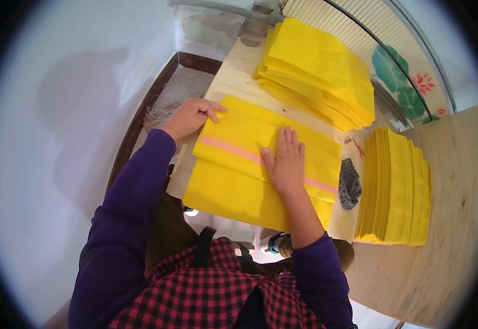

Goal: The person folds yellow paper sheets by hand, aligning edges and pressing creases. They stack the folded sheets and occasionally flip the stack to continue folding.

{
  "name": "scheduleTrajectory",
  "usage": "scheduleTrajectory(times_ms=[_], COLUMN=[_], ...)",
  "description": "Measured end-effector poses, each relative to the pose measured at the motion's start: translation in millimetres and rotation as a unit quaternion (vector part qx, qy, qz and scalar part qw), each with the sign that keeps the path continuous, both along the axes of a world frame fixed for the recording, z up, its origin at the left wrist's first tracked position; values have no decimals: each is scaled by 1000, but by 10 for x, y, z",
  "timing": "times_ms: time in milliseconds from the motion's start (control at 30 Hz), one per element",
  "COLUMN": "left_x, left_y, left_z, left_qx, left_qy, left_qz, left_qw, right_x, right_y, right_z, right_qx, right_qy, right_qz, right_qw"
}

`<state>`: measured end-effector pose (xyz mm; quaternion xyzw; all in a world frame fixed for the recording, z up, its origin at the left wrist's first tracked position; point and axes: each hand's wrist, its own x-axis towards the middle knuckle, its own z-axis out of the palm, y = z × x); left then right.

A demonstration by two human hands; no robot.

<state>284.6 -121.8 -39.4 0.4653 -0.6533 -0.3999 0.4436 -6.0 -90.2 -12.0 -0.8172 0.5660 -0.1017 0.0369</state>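
Note:
Before me on the wooden table lies a folded yellow sheet (222,186) of paper or thin cloth, its near part hanging over the front edge. A pink strip (230,149) runs across it, partly covered by my right hand (287,167). That hand lies flat on the sheet with its fingers stretched out. At the sheet's far left corner, my left hand (191,118) has its fingers bent and pinches the edge; the underside of the grip is hidden.
A fanned yellow stack (321,66) stands behind the sheet. Another folded yellow stack (395,189) is at the right. Between sheet and right stack lies a grey patterned cloth (349,183). A glass jar (256,24) stands at the back, near a ribbed panel (348,24) with painted flowers.

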Motion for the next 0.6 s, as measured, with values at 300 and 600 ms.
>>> scheduleTrajectory(times_ms=[300,600], left_x=[-210,-1494], left_y=[227,234], left_z=[532,348], left_qx=[-190,-68], left_qy=[-106,-382], left_qz=[53,28], left_qw=[975,921], right_x=[6,-31], right_y=[8,15], right_z=[-23,-16], right_qx=[-5,3], right_qy=[-2,28], right_qz=[-7,-7], right_qw=[1000,1000])
